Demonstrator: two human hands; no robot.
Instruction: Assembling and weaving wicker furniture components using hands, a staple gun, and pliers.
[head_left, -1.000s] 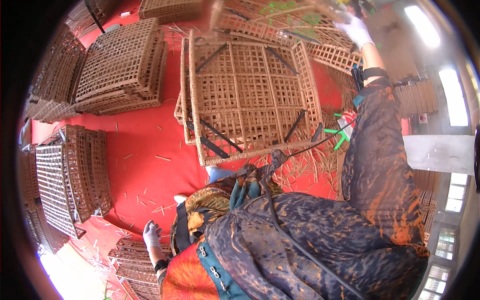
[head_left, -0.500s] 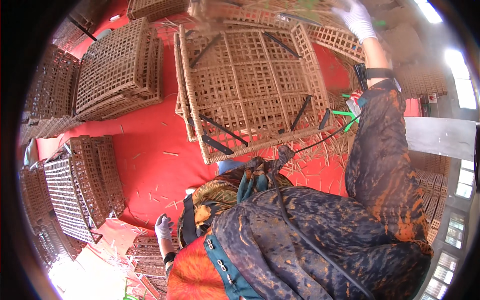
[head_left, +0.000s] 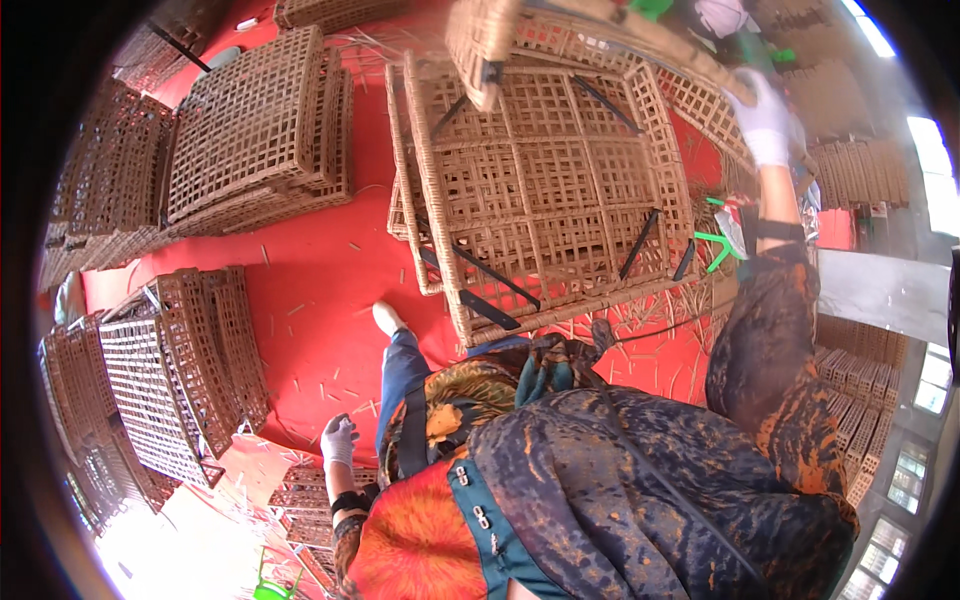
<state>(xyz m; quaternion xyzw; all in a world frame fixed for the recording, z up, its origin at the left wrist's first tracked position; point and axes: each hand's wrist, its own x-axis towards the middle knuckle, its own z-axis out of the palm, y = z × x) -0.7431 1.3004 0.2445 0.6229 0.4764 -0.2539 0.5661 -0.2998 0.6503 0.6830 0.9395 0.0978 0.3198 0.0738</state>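
My right hand (head_left: 762, 118), in a white glove, reaches far forward at the upper right. Its fingers grip the rim of a raised woven wicker basket (head_left: 482, 45), tilted and smeared by motion. Below it, a large wicker basket (head_left: 540, 180) with black strips at its corners rests on at least one similar basket. My left hand (head_left: 339, 440), also gloved, hangs at my left side with its fingers loosely apart and nothing in it. A cord or strap runs across my patterned clothing.
Stacked wicker baskets (head_left: 245, 130) stand at the far left, with another stack (head_left: 170, 370) nearer. Straw scraps lie on the red floor covering (head_left: 320, 270). A bright green object (head_left: 715, 240) lies right of the large basket. More stacks (head_left: 860, 370) line the right side.
My right hand has come back toward me and now grips a wicker basket, which has risen over the large one. My left hand has shifted slightly. A shoe and blue trouser leg now show.
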